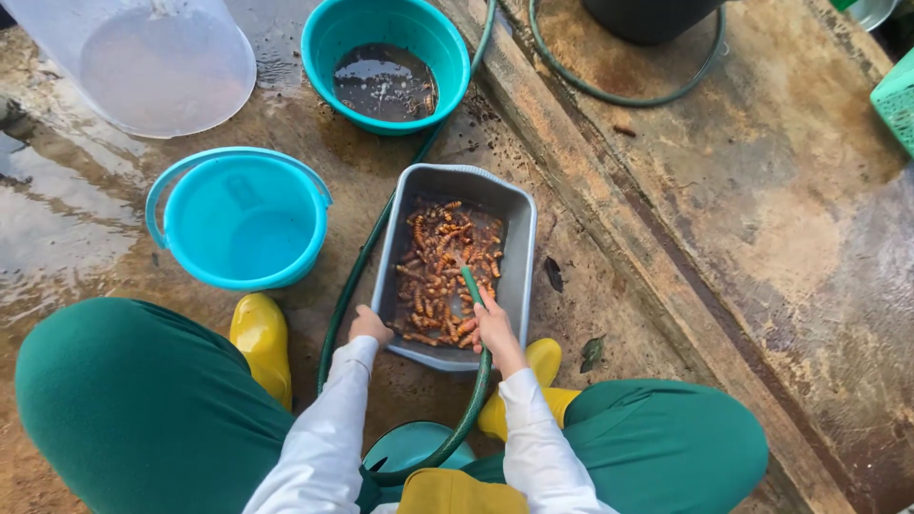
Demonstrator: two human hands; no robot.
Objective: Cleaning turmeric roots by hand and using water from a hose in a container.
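A grey rectangular tub [519, 247] sits on the wet ground in front of me, holding several orange-brown grub-like pieces [433, 266] in dark water. My right hand [493, 328] grips the end of a green hose [473, 286], its tip pointing into the tub. My left hand [368, 325] rests closed on the tub's near left rim. Both arms wear white sleeves. The hose loops back under my right forearm and down between my knees.
A light blue bucket [238, 217] stands left of the tub. A teal basin [386, 59] with muddy water lies beyond, a clear plastic tub [152, 62] at top left. Yellow boots [260, 338] flank the tub. A raised concrete step [724, 219] runs along the right.
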